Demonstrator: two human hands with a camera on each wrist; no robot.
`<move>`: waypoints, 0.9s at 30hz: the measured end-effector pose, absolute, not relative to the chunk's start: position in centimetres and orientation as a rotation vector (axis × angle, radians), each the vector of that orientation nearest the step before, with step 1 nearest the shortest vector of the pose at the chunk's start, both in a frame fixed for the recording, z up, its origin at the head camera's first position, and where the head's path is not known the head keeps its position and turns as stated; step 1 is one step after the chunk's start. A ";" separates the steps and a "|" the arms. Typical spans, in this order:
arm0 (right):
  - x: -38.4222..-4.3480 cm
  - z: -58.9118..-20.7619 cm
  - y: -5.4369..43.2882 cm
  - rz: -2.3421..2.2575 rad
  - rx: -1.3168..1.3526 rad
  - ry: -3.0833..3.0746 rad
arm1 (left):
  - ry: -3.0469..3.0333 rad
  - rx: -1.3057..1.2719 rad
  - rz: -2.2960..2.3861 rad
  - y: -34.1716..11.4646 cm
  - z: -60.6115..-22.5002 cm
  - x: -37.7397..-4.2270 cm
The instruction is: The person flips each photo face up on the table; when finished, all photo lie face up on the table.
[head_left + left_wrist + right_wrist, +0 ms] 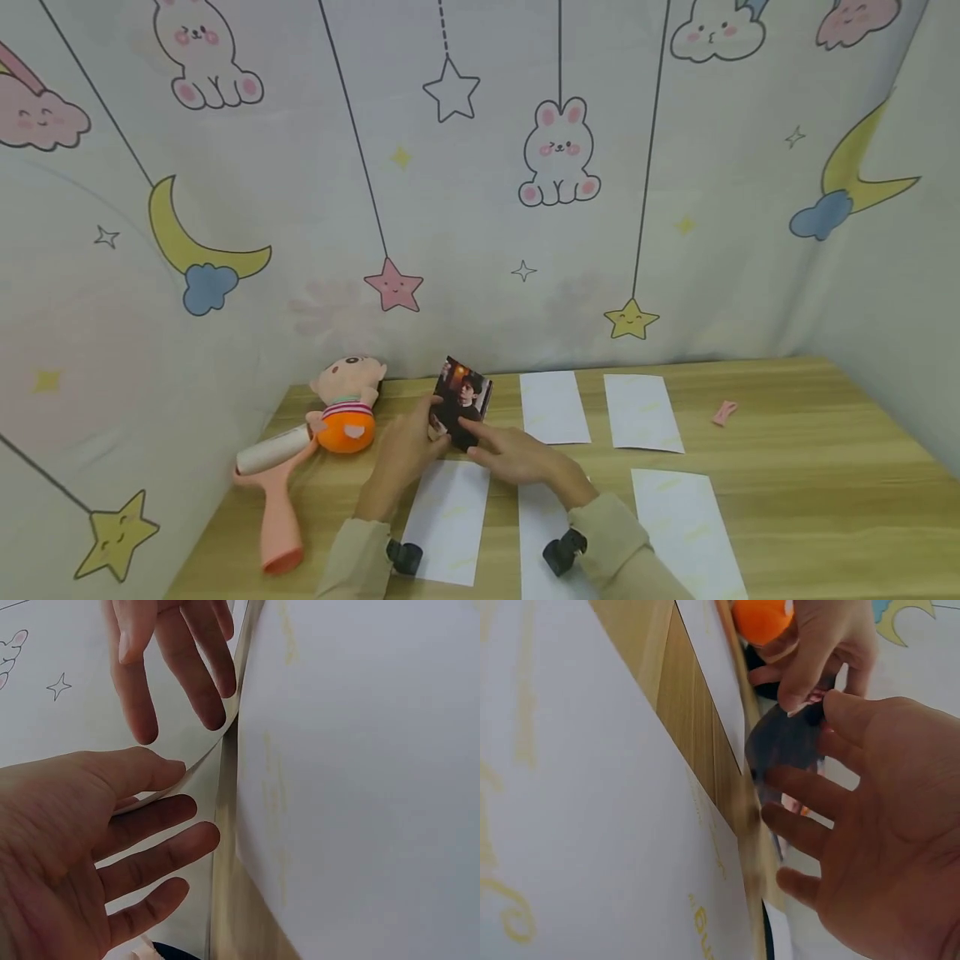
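My left hand (pixel 405 442) holds a photo card (pixel 467 392) upright, tilted slightly, above the back of the table. The card's face shows a dark-haired person in dark clothes. In the left wrist view, its thin edge (pixel 196 765) is pinched between the left thumb and index finger, while the other fingers stay spread. My right hand (pixel 517 457) reaches in from the right with its index finger on the card's face. Its fingers (pixel 802 829) are fairly straight in the right wrist view, its thumb close to the left hand. White sheets with faint yellow marks, one of them here (pixel 450 517), lie beneath.
Further white sheets lie at the back (pixel 555 408) and front right (pixel 686 533). On the left are a plush toy (pixel 348 425) in orange shorts and a lint roller (pixel 279 508) with a pink handle. A small pink clip-like piece (pixel 724 413) lies right. A patterned curtain (pixel 480 208) hangs behind.
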State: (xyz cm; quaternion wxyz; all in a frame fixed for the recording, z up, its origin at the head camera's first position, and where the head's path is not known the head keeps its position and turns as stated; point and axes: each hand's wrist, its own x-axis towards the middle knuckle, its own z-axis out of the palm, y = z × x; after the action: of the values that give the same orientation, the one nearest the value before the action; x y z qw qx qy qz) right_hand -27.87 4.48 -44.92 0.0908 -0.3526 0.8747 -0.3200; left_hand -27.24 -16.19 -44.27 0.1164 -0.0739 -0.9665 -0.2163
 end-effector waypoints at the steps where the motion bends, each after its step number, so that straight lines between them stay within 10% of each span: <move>1: -27.9 -44.9 4.5 -0.943 -1.046 2.600 | -2.839 -0.210 -0.625 -16.2 -44.4 -27.3; 27: -28.3 -44.7 6.0 -0.863 -0.987 2.608 | -2.974 -0.337 -0.519 -17.0 -44.7 -27.0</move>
State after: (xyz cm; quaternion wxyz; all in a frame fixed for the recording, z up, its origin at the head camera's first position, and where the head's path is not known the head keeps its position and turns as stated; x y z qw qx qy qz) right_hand -28.28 6.03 -44.68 0.1108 -0.3360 0.8879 -0.2939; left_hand -27.00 -16.99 -44.70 0.0518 -0.1107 -0.9777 -0.1707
